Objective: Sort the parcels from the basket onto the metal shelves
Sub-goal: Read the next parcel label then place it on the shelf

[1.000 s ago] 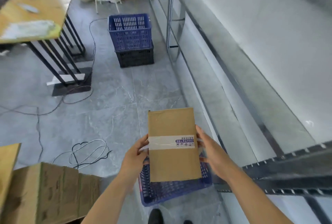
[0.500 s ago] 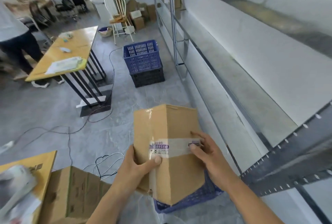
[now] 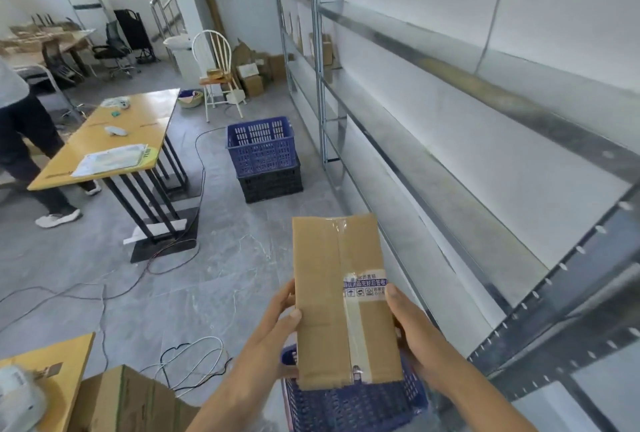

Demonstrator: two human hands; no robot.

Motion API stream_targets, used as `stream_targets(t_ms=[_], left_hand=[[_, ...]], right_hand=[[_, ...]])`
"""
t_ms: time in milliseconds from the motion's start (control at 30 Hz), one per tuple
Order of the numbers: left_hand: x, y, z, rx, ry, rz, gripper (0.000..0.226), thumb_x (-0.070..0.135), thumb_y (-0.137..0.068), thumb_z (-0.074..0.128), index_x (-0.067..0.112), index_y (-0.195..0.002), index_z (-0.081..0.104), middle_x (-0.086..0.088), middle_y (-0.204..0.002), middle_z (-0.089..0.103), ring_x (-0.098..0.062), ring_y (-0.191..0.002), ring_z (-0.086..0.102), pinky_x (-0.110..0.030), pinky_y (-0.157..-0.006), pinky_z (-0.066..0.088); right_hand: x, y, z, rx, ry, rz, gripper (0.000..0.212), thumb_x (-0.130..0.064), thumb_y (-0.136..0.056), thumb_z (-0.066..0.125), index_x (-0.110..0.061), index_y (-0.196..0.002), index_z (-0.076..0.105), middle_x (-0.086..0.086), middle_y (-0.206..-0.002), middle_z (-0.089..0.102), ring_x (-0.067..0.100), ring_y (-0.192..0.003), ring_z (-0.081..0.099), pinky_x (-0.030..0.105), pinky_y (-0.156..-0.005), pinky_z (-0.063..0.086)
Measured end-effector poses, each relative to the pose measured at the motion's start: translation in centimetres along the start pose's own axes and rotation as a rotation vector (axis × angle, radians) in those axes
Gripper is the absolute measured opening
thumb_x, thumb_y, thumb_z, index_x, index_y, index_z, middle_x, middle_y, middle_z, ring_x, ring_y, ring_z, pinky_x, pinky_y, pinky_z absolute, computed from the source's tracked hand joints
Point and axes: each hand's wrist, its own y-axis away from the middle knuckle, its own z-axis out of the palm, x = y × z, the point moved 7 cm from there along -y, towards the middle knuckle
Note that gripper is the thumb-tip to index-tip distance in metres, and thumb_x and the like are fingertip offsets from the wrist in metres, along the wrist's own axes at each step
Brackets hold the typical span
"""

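Observation:
I hold a flat brown cardboard parcel (image 3: 341, 300) upright in front of me, sealed with clear tape and a printed blue-and-white strip. My left hand (image 3: 282, 319) grips its left edge with the thumb on the front. On the right edge sits my right hand (image 3: 410, 320). Below the parcel stands a blue plastic basket (image 3: 349, 404), partly hidden by it. The metal shelves (image 3: 450, 168) run along the wall on my right, their near levels bare.
A blue crate stacked on a black crate (image 3: 265, 158) stands by the shelves further on. A yellow table (image 3: 107, 140) and a person's legs (image 3: 31, 154) are on the left. Cables (image 3: 180, 362) lie on the floor. An open cardboard box (image 3: 128, 400) sits at lower left.
My head has lifted, so more of the room and shelves shows. The parcel has been turned in my hands and now stands straight, its taped seam facing me.

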Motion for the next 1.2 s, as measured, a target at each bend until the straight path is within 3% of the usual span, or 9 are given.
stream_targets(t_ms=[200, 333, 433, 500, 600, 733, 933, 1033, 1200], left_hand=[[1.2, -0.3, 0.4, -0.054, -0.097, -0.01, 0.053, 0.017, -0.105, 0.05, 0.062, -0.132, 0.061, 0.017, -0.129, 0.064, -0.018, -0.118, 0.065, -0.058, -0.085, 0.064], [2.4, -0.1, 0.4, 0.002, -0.413, 0.171, 0.082, 0.007, -0.105, 0.056, 0.086, -0.12, 0.046, 0.02, -0.145, 0.048, -0.013, -0.117, 0.061, -0.033, -0.098, 0.059], [4.4, 1.0, 0.8, 0.069, -0.618, 0.375, 0.084, 0.045, -0.085, 0.08, 0.09, -0.13, 0.025, 0.032, -0.154, 0.025, -0.004, -0.144, 0.034, -0.037, -0.121, 0.037], [5.1, 1.9, 0.8, 0.155, -0.665, 0.393, 0.124, 0.084, -0.047, 0.081, 0.075, -0.147, 0.008, 0.033, -0.155, 0.015, -0.004, -0.148, 0.018, -0.043, -0.122, 0.029], [4.7, 2.9, 0.5, 0.197, -0.556, 0.257, 0.177, 0.092, -0.019, 0.079, 0.042, -0.162, -0.011, 0.017, -0.164, 0.02, -0.017, -0.152, 0.029, -0.05, -0.124, 0.031], [3.3, 3.9, -0.8, 0.135, -0.461, 0.12, 0.134, 0.076, -0.031, 0.091, 0.052, -0.146, 0.025, 0.025, -0.142, 0.055, -0.006, -0.121, 0.062, -0.036, -0.101, 0.05], [1.8, 5.3, -1.4, -0.041, -0.197, -0.017, 0.079, 0.034, -0.083, 0.083, 0.074, -0.135, 0.038, 0.019, -0.131, 0.072, -0.024, -0.112, 0.077, -0.056, -0.081, 0.064], [1.6, 5.3, -1.8, -0.038, -0.184, -0.004, 0.077, 0.034, -0.086, 0.078, 0.07, -0.141, 0.038, 0.02, -0.128, 0.073, -0.022, -0.106, 0.079, -0.051, -0.073, 0.066], [1.5, 5.3, -2.4, -0.003, -0.138, -0.002, 0.08, 0.04, -0.077, 0.083, 0.066, -0.141, 0.042, 0.016, -0.133, 0.07, -0.021, -0.104, 0.079, -0.048, -0.072, 0.066]], right_hand=[[-1.2, 0.3, -0.4, 0.025, -0.011, 0.016, 0.04, -0.061, -0.094, 0.059, -0.045, -0.129, 0.066, -0.009, -0.128, 0.075, 0.015, -0.12, 0.07, 0.048, -0.109, 0.052], [-1.1, 0.5, -0.3, 0.047, -0.122, 0.006, 0.049, -0.053, -0.089, 0.066, -0.03, -0.132, 0.067, -0.002, -0.121, 0.078, 0.02, -0.115, 0.072, 0.049, -0.106, 0.053], [0.0, 1.0, -0.4, 0.087, -0.332, 0.031, 0.053, -0.047, -0.085, 0.065, -0.016, -0.128, 0.071, 0.009, -0.115, 0.08, 0.028, -0.104, 0.075, 0.046, -0.091, 0.058], [1.0, 1.2, 0.0, 0.04, -0.447, 0.042, 0.052, -0.043, -0.095, 0.055, -0.013, -0.136, 0.067, 0.017, -0.127, 0.075, 0.036, -0.115, 0.071, 0.047, -0.09, 0.059], [1.6, 1.7, 1.1, -0.036, -0.564, 0.015, 0.045, -0.033, -0.104, 0.046, -0.016, -0.142, 0.061, 0.021, -0.135, 0.069, 0.039, -0.12, 0.069, 0.047, -0.087, 0.062], [2.8, 1.4, 0.4, -0.035, -0.566, -0.05, 0.048, -0.023, -0.1, 0.06, -0.044, -0.143, 0.055, 0.014, -0.144, 0.064, 0.039, -0.126, 0.065, 0.056, -0.099, 0.055], [1.8, 1.7, -0.4, -0.032, -0.458, -0.086, 0.055, -0.033, -0.086, 0.078, -0.037, -0.139, 0.062, 0.013, -0.138, 0.068, 0.033, -0.117, 0.064, 0.049, -0.098, 0.05], [1.1, 1.7, -1.0, -0.008, -0.315, -0.118, 0.049, -0.023, -0.093, 0.073, -0.031, -0.139, 0.06, 0.038, -0.123, 0.064, 0.037, -0.109, 0.058, 0.047, -0.092, 0.045], [-0.9, 1.5, -1.4, 0.026, -0.1, -0.156, 0.059, 0.0, -0.085, 0.062, -0.025, -0.138, 0.053, 0.013, -0.139, 0.06, 0.033, -0.113, 0.066, 0.04, -0.087, 0.054]])
